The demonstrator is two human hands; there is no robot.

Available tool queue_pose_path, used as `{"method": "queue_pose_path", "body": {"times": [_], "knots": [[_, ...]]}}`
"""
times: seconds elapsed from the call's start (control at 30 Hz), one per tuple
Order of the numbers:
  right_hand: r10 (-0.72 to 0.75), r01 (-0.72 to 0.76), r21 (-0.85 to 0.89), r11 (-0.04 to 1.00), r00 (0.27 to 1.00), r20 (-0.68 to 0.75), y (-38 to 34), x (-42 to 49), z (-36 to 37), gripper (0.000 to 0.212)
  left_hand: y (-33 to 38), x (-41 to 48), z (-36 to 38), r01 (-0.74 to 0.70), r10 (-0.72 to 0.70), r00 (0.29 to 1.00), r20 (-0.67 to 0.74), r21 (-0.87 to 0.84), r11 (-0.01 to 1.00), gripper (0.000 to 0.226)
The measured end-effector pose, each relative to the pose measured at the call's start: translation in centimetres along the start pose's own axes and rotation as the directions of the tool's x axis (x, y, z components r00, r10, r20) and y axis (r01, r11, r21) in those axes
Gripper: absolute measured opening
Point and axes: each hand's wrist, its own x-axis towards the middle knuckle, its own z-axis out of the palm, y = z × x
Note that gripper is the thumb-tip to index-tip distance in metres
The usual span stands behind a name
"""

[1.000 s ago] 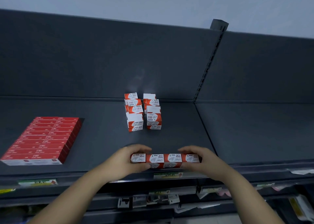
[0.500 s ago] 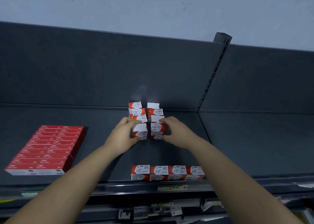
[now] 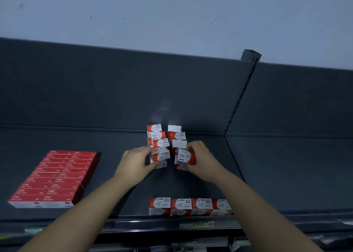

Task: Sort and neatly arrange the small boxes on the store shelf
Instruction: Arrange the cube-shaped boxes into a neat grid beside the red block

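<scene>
Small red-and-white paper clip boxes stand in two uneven columns (image 3: 159, 137) near the back of the dark shelf (image 3: 267, 175). My left hand (image 3: 135, 165) grips the front box of the left column (image 3: 161, 155), lifted slightly off the box under it. My right hand (image 3: 202, 161) holds the front box of the right column (image 3: 185, 156), tilted. A tidy row of several identical boxes (image 3: 190, 206) lines the shelf's front edge, partly behind my right forearm.
A flat block of long red boxes (image 3: 55, 177) lies at the left of the shelf. A slotted upright post (image 3: 240, 91) splits the back panel at right. Price labels (image 3: 194, 224) run along the front rail, with lower shelves below.
Both hands left the front row on the shelf edge and reached back to the two columns. Each now has a front box in its fingers, raised and tilted.
</scene>
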Motion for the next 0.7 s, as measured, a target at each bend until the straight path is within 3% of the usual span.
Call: {"method": "queue_pose_path", "body": {"times": [0.07, 0.13, 0.2, 0.3, 0.4, 0.57, 0.7], "knots": [[0.011, -0.012, 0.139, 0.99, 1.0, 0.002, 0.1, -0.4, -0.8, 0.043, 0.5, 0.1, -0.7, 0.079, -0.078, 0.997, 0.013, -0.247, 0.966, 0.033], [0.0, -0.002, 0.241, 0.971, 1.0, 0.008, 0.0, -0.8, -1.6, 0.043, 1.3, 0.6, -1.4, 0.183, -0.143, 0.983, 0.117, -0.525, 0.831, 0.055], [-0.025, 0.026, 0.318, 0.948, 1.0, -0.009, -0.2, -1.1, -2.3, 0.042, 2.3, 1.2, -1.9, 0.254, -0.142, 0.966, 0.218, -0.674, 0.694, 0.06], [-0.063, 0.083, 0.42, 0.904, 0.996, -0.061, -0.8, -1.7, -3.1, 0.039, 3.9, 1.6, -2.4, 0.326, -0.135, 0.942, 0.308, -0.737, 0.592, 0.039], [-0.1, 0.139, 0.438, 0.888, 0.989, -0.111, -1.1, -2.1, -3.9, 0.039, 5.0, 1.7, -2.5, 0.333, -0.141, 0.941, 0.307, -0.77, 0.545, 0.039], [-0.119, 0.157, 0.511, 0.845, 0.987, -0.107, -1.5, -2.9, -4.9, 0.038, 6.1, 1.8, -2.9, 0.331, -0.119, 0.941, 0.318, -0.777, 0.536, 0.045], [-0.091, 0.121, 0.632, 0.765, 0.993, -0.08, -1.7, -3.7, -5.2, 0.035, 6.6, 1.7, -3.0, 0.335, -0.128, 0.94, 0.316, -0.786, 0.519, 0.034]]}}
